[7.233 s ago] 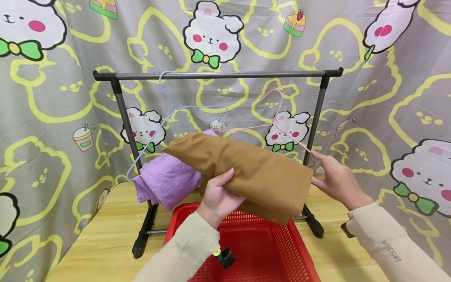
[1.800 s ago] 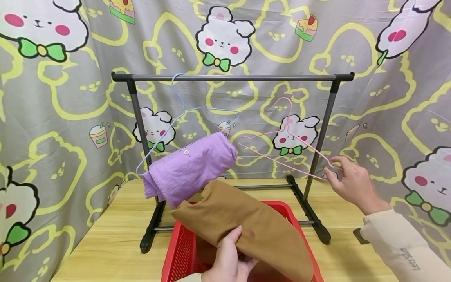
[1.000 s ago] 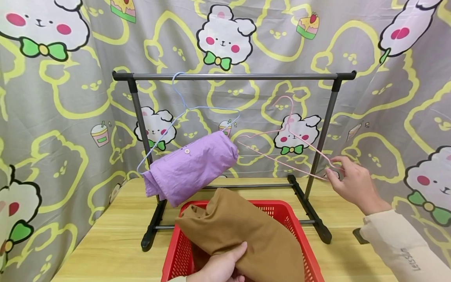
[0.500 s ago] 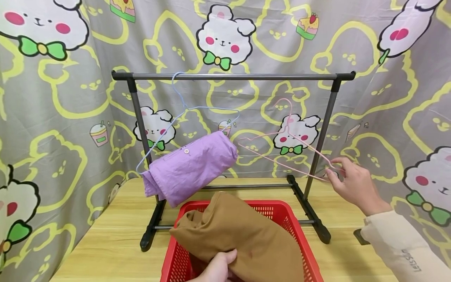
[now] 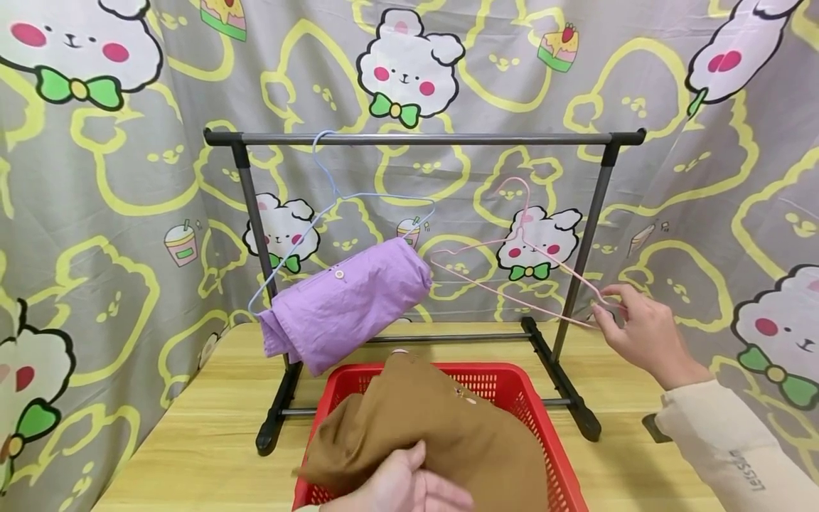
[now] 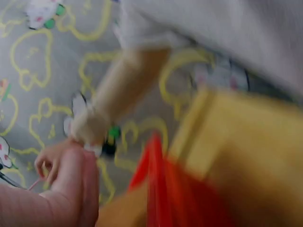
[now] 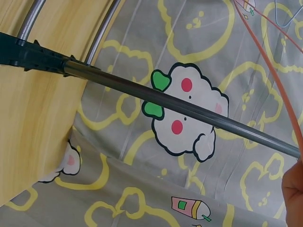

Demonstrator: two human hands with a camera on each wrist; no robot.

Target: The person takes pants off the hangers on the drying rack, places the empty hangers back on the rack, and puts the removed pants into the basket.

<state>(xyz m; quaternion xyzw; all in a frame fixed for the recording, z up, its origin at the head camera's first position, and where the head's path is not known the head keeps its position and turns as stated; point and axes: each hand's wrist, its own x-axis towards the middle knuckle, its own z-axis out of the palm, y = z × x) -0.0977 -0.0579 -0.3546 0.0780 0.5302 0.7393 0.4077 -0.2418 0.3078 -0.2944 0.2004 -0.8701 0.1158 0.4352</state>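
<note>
A light wooden table (image 5: 173, 434) with visible grain lies beneath both hands. Beyond them hangs a grey fabric curtain (image 5: 499, 92) printed with yellow outlines and white cartoon rabbits. A dark grey metal clothes rack (image 5: 422, 139) with black feet stands on the table ahead of the hands. On its rail, ahead and to the left of the left hand (image 5: 403, 487), hangs a pale blue wire hanger (image 5: 384, 195) bearing a folded purple cloth garment (image 5: 348, 306) with a light button; it tilts downward on its left side.

The left hand reaches in low, palm partly showing and fingers straight, its thumb against a brown cloth garment (image 5: 441, 409). That garment lies bunched just ahead of the hand in a red perforated plastic basket (image 5: 493, 368). The right hand (image 5: 646, 338), in a beige sleeve with dark lettering, pinches the near corner of a pink wire hanger (image 5: 563, 267); the hook points up, below the rail and apart from it.

The left wrist view is badly blurred, but shows the person's pale clothing (image 6: 236, 33) above the left hand. The right wrist view shows the rack's post beside the right hand up close; only that hand's edge appears there.
</note>
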